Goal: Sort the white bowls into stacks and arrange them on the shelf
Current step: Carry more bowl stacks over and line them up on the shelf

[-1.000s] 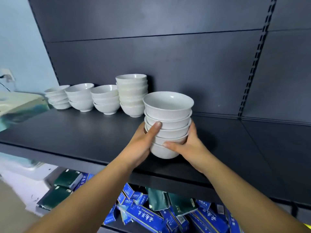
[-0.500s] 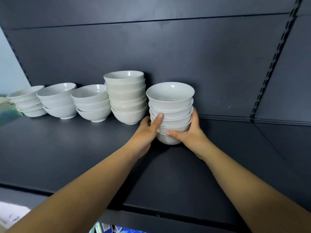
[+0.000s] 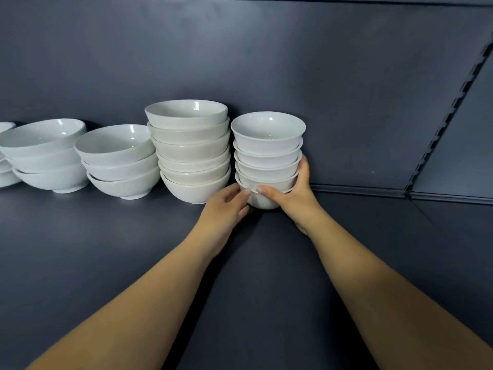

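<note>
Centrally, small stack (image 3: 268, 158) of five white bowls, upright on the dark shelf (image 3: 106, 263), close to the back panel (image 3: 266, 62) and just beside the tall stack (image 3: 190, 153) of six wider bowls on its left. Narrow gap between the two, no contact visible. Base of the small stack at shelf level; full seating not discernible behind the thumbs.

Left grip (image 3: 224, 212), a bare hand: clamped lightly on the bottom bowl of the small stack, thumb tip on the front wall, fingers curled toward the left flank in the gap beside the tall stack. Right grip (image 3: 293, 198), likewise bare: clamped on the same stack, thumb on the front of the bottom bowl, nearly touching the left thumb, fingers laid up the right flank to about the third bowl from the top. Both forearms bare, angled inward from the lower frame edge toward the stack.

Further left along the shelf, in one row against the back panel: a three-bowl stack (image 3: 117, 161) of broad shallow bowls, near the tall stack but apart from it; a second three-bowl stack (image 3: 45, 156) beside that; a cut-off stack (image 3: 4, 161) at the left frame edge, count not discernible. All bowls rim-up, plain glossy white.

At right: slotted upright (image 3: 448, 116) crossing the back panel diagonally, with a seam in the shelf below it.
</note>
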The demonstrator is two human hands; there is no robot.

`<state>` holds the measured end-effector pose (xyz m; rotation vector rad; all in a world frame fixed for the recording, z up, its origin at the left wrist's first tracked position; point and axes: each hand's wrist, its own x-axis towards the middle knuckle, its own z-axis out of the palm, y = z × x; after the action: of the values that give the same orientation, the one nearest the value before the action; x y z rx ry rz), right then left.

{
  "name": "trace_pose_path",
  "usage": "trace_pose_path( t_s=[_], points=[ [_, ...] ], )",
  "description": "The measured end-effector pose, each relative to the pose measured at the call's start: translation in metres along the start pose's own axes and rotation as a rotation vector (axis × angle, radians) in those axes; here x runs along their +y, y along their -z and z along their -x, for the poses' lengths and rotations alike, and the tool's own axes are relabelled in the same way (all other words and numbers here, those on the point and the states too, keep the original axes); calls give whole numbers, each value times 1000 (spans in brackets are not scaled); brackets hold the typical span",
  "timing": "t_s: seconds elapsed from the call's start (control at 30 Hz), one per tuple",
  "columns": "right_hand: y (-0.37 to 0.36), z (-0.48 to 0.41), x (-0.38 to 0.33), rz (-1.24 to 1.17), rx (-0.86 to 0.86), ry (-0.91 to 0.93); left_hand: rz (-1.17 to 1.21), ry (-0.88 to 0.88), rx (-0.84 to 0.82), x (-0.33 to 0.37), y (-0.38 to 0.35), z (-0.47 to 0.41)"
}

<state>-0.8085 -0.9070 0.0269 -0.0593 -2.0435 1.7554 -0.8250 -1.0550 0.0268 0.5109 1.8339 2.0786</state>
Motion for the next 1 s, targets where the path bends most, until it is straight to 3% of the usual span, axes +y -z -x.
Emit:
trace_pose_path(
  t_s=[0.57, 0.83, 1.0],
  points=[
    [-6, -6, 11, 58, 59, 55, -117, 30, 149, 7, -5, 8],
    [12, 57, -15, 187, 180, -116, -534, -64, 198, 11, -5, 80],
    [30, 153, -46, 456, 148, 32, -810, -256, 285, -6, 0, 174]
  ],
)
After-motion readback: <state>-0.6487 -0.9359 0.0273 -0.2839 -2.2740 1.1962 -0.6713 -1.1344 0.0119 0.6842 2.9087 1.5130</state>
